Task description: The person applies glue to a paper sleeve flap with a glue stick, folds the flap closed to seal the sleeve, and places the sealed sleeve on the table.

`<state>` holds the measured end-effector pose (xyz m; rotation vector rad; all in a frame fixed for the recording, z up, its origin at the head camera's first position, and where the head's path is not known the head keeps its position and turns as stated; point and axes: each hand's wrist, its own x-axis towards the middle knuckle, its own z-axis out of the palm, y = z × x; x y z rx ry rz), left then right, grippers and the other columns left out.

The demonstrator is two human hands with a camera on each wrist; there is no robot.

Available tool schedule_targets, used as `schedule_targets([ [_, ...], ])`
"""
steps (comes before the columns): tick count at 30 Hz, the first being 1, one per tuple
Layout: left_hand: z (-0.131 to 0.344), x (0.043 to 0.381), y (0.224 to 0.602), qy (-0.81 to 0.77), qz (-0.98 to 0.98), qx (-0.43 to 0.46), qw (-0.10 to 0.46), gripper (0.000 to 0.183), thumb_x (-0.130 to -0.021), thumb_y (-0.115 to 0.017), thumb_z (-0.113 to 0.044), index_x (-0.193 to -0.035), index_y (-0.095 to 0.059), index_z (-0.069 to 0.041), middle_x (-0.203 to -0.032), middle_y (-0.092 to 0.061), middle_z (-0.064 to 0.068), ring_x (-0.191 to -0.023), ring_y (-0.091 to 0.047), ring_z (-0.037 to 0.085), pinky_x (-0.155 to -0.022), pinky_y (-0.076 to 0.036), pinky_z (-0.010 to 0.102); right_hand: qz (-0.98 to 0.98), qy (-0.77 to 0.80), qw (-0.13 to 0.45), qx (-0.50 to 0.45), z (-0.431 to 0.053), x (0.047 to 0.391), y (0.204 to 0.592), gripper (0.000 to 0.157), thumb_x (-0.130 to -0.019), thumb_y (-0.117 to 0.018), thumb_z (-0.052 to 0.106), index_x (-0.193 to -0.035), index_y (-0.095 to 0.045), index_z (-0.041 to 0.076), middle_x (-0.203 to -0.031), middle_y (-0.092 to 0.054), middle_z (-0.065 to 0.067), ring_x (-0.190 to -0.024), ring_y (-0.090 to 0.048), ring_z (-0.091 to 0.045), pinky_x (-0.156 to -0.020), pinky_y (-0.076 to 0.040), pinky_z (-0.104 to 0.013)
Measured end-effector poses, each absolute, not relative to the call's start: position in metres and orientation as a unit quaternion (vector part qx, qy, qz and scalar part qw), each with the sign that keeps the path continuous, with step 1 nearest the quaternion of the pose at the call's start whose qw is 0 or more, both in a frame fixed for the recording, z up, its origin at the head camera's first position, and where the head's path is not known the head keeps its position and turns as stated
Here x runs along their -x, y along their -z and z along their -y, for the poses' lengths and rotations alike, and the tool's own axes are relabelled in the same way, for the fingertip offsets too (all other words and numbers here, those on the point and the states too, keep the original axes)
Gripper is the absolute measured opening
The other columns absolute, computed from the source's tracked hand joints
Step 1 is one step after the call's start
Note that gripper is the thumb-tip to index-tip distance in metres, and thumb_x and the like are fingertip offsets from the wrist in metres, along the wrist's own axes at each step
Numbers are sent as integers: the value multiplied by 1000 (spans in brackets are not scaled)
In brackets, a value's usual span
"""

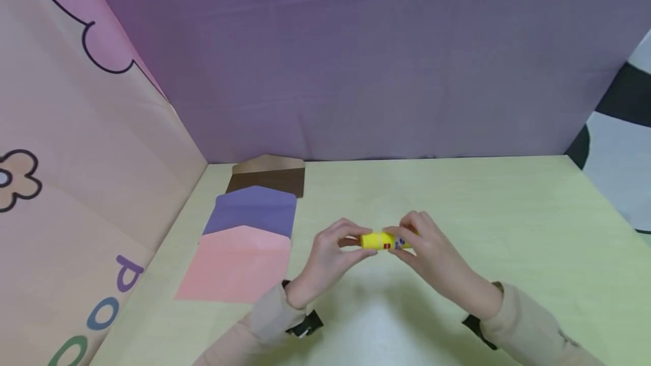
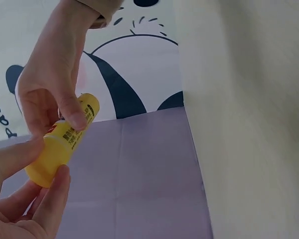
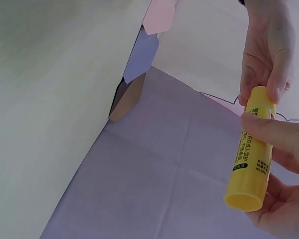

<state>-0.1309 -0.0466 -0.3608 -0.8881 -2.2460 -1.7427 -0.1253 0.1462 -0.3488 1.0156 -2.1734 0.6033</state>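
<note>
A yellow glue stick [image 1: 378,240] with printed labels lies sideways between both hands, held above the table. My left hand [image 1: 330,256] pinches its cap end between thumb and fingers. The right hand [image 1: 432,253] grips the printed body near the other end. In the left wrist view the smooth cap of the glue stick [image 2: 47,162] sits between the left fingertips, against the labelled tube. From the right wrist view, the open-rimmed base of the glue stick [image 3: 246,199] points toward the camera, with the right thumb along its body.
To the left on the pale table [image 1: 483,202] lie three open-flapped envelopes in a column: pink [image 1: 236,267], purple [image 1: 251,213] and brown [image 1: 267,182]. A purple wall panel [image 1: 356,72] stands behind, with printed panels on both sides.
</note>
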Motion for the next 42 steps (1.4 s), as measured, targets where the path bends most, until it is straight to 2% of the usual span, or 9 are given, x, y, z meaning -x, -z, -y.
schedule_targets([
  [4, 48, 127, 346, 604, 761, 235, 23, 23, -70, -70, 2, -92, -63, 7, -89, -60, 14, -81, -61, 24, -70, -51, 22, 821, -211, 352, -396, -147, 128, 350, 47, -45, -82, -5, -87, -64, 4, -76, -43, -3, -68, -39, -16, -55, -38, -24],
  [7, 51, 125, 338, 602, 771, 205, 10, 23, -71, -69, 4, -92, -63, 8, -88, -59, 16, -82, -61, 27, -70, -51, 21, 826, -196, 360, -387, -151, 130, 350, 48, -43, -83, -5, -86, -64, 4, -75, -43, -4, -66, -40, -17, -54, -37, -26],
  [15, 66, 136, 361, 560, 802, 200, 45, 28, -69, -73, -4, -95, -64, 2, -87, -61, 10, -81, -61, 22, -69, -50, 17, 849, -189, 343, -355, -163, 129, 354, 48, -43, -83, -7, -86, -63, 4, -75, -43, -3, -70, -41, -16, -54, -41, -24],
  [20, 74, 139, 365, 515, 828, 209, 79, 28, -68, -74, -4, -93, -64, -1, -88, -62, 7, -80, -62, 18, -68, -50, 17, 861, -203, 326, -333, -169, 128, 356, 48, -45, -83, -5, -87, -63, 5, -76, -44, -1, -71, -41, -14, -54, -43, -23],
  [27, 85, 146, 369, 441, 857, 235, 128, 28, -68, -74, -3, -93, -64, 2, -86, -62, 8, -76, -61, 16, -67, -50, 18, 870, -238, 304, -307, -175, 128, 358, 47, -48, -82, -4, -90, -63, 5, -78, -45, 1, -72, -42, -11, -56, -44, -21],
  [35, 98, 155, 372, 364, 894, 230, 124, 28, -69, -72, -2, -95, -64, 4, -86, -60, 9, -74, -57, 17, -65, -52, 26, 873, -300, 261, -281, -179, 127, 358, 39, -56, -78, -2, -91, -62, 5, -80, -47, 5, -73, -41, -6, -57, -43, -18],
  [42, 106, 166, 374, 305, 923, 214, 95, 26, -72, -70, -3, -97, -64, 4, -87, -59, 10, -77, -56, 19, -66, -50, 24, 871, -351, 228, -259, -180, 127, 360, 37, -61, -76, -1, -94, -60, 5, -80, -49, 7, -71, -45, -2, -59, -42, -13],
])
